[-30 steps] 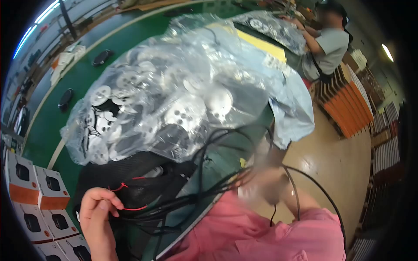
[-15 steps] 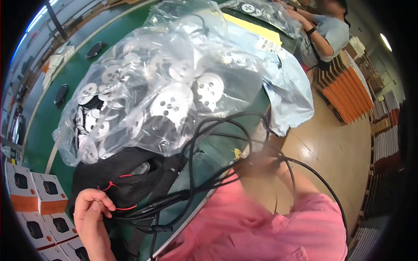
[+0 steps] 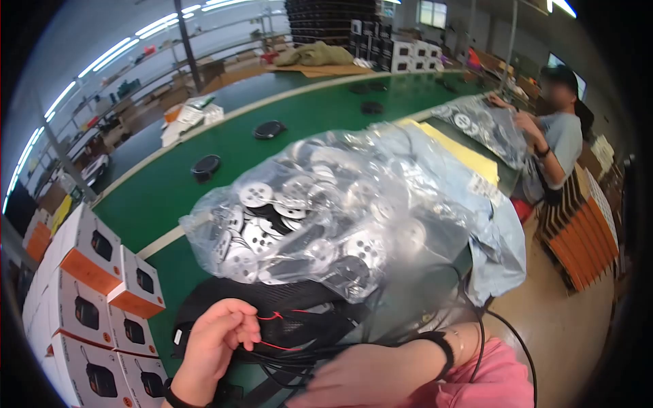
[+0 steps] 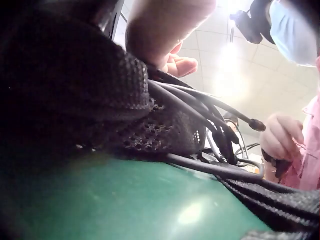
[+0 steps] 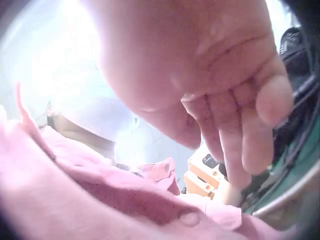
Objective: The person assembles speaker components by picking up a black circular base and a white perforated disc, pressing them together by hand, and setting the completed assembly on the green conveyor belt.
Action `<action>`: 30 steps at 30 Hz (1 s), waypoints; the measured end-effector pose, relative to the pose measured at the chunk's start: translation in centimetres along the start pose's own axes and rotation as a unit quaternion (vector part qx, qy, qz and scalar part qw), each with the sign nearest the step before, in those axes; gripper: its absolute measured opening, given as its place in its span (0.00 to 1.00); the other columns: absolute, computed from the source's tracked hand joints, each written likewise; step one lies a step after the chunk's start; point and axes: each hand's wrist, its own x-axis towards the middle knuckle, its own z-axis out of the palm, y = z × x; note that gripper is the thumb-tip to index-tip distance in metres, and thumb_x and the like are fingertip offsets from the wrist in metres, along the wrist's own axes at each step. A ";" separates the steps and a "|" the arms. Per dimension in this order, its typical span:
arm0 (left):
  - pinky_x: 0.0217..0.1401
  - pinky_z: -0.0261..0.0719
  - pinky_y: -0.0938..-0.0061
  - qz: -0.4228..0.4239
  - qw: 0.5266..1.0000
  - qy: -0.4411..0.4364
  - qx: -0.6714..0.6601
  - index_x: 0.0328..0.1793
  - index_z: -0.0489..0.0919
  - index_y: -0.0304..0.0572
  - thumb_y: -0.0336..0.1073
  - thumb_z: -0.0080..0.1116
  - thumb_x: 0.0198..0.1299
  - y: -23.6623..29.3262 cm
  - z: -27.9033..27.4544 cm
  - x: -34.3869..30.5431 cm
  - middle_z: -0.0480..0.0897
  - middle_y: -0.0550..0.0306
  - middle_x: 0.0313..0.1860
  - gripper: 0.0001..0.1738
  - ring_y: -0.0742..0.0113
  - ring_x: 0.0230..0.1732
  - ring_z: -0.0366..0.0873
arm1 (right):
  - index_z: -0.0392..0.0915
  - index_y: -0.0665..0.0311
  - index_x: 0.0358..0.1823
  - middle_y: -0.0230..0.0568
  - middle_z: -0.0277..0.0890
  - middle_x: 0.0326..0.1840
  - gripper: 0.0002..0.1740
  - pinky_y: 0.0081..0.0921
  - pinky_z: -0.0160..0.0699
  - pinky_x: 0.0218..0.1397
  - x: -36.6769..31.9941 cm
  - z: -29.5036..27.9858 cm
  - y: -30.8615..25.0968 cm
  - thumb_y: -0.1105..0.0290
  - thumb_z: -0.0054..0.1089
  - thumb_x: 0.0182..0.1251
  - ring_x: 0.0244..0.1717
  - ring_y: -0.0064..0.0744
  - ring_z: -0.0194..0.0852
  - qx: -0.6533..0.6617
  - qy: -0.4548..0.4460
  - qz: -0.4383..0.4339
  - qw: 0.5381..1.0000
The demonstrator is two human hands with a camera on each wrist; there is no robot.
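My left hand (image 3: pixel 221 336) pinches a thin red string (image 3: pixel 275 315) with curled fingers, at the near side of a black mesh bag (image 3: pixel 224 292). The string stretches from the fingertips over the bag. Low in front of the pink shirt is my right hand (image 3: pixel 367 374), blurred in the head view. Its fingers (image 5: pixel 232 135) look loosely extended in the right wrist view, with nothing between them. Black cables (image 4: pixel 195 107) come out beside the mesh bag and run toward the right hand.
A large clear plastic bag (image 3: pixel 313 217) of white discs with holes lies behind the mesh bag. Stacked white-and-orange boxes (image 3: pixel 85 306) stand at left. Black round items (image 3: pixel 270 129) lie on the green table (image 3: pixel 163 211). Another person (image 3: pixel 561 136) handles a similar bag at right.
The right hand has come from the right side, by the cables, leftward toward the left hand. The left hand keeps its pinch on the red string. The head view has tilted up.
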 end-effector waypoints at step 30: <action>0.29 0.69 0.80 -0.078 0.992 -0.079 -0.065 0.46 0.67 0.33 0.33 0.36 0.60 0.7 -1.2 0.5 0.74 0.53 0.35 0.13 0.67 0.30 0.74 | 0.70 0.65 0.35 0.29 0.66 0.21 0.10 0.13 0.60 0.24 6.5 -0.5 11.0 0.67 0.41 0.64 0.21 0.17 0.61 0.510 0.207 0.262 0.793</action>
